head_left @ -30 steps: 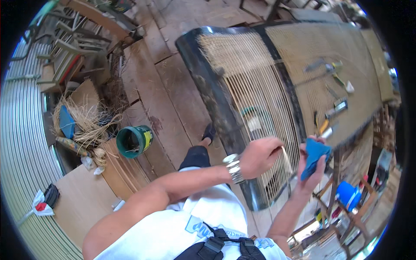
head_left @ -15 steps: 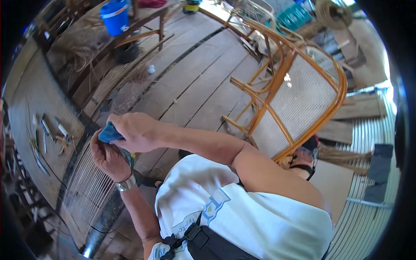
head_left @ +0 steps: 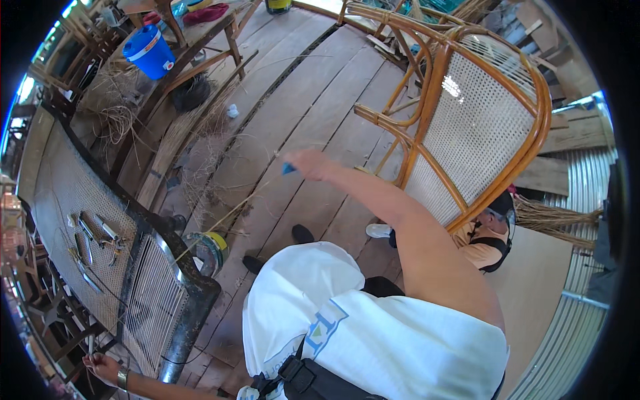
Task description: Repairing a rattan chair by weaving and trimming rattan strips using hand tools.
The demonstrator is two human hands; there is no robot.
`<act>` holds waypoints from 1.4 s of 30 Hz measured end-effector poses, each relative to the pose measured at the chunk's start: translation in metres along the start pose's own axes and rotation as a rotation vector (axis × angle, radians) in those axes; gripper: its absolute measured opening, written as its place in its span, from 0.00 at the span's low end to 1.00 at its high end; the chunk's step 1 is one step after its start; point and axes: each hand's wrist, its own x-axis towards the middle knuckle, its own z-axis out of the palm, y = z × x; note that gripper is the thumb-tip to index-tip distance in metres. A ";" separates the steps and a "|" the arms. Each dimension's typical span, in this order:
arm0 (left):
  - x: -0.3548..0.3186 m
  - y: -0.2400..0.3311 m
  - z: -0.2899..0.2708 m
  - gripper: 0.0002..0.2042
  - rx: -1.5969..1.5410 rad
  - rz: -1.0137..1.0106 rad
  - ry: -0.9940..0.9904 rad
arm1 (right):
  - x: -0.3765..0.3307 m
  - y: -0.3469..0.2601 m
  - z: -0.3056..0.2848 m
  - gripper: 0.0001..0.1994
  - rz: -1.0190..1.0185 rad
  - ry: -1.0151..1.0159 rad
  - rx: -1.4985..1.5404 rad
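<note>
1. Near the middle of the frame, the person's right hand [head_left: 309, 165], slightly blurred, is closed around a small piece of blue cloth [head_left: 289, 169].
2. A thin, straw-coloured cane strand [head_left: 243, 202] slants down and left from near that cloth to the black-edged, pale woven cane panel [head_left: 60, 180] at the left of the frame.
3. The left hand [head_left: 103, 369] is at the lower left, near the panel's lower edge, fingers curled; I can't tell whether they grip anything.
4. Several slim metal hand tools [head_left: 87, 228] lie on the panel's close weave.
5. A green bucket with a yellow label [head_left: 208, 255] stands beside the panel's black edge.
6. A honey-brown rattan chair with white woven cane [head_left: 477, 117] fills the upper right.
</note>
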 end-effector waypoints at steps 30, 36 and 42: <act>0.012 0.105 0.138 0.14 1.365 0.375 -0.467 | -0.012 -0.047 -0.027 0.12 0.319 -0.058 0.034; -0.109 0.062 0.435 0.27 0.808 0.413 -1.032 | 0.035 -0.200 -0.038 0.09 -0.296 0.187 0.319; -0.147 0.076 0.510 0.15 0.538 -0.075 -1.319 | 0.024 -0.247 -0.097 0.08 -0.260 0.517 0.228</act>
